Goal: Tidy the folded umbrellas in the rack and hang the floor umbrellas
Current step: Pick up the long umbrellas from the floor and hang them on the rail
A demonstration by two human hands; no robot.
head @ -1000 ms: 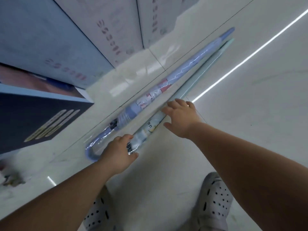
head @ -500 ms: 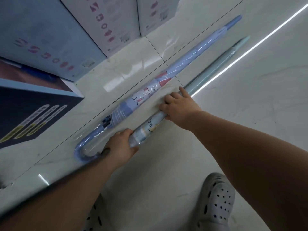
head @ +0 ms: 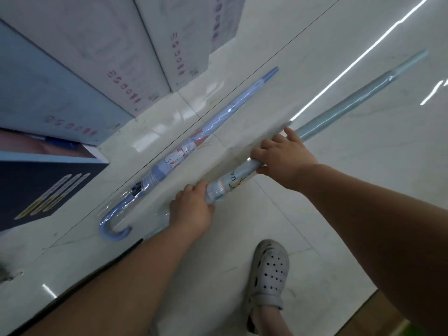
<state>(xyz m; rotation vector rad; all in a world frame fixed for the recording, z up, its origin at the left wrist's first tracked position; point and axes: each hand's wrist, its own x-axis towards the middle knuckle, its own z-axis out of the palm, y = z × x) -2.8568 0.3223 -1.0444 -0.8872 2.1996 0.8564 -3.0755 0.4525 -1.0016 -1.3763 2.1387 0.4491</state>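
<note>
gripping the teal umbrella [head: 339,105] in left hand [head: 191,212] and right hand [head: 283,156], the person had hung neither it nor the blue umbrella [head: 218,122].

Lying umbrella [head: 157,170] on floor [head: 351,146], hook end nearest. Boxes [head: 97,57] just left of it. Right of it, second umbrella [head: 351,101] in left grip [head: 191,212] and right grip [head: 283,158]. Shoe [head: 269,270] nearer, right.

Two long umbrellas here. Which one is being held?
The pale teal umbrella: the left grip and right grip both hold its wrapped lower end. The periwinkle umbrella, with the hooked handle, lies on the floor beside it.
</note>
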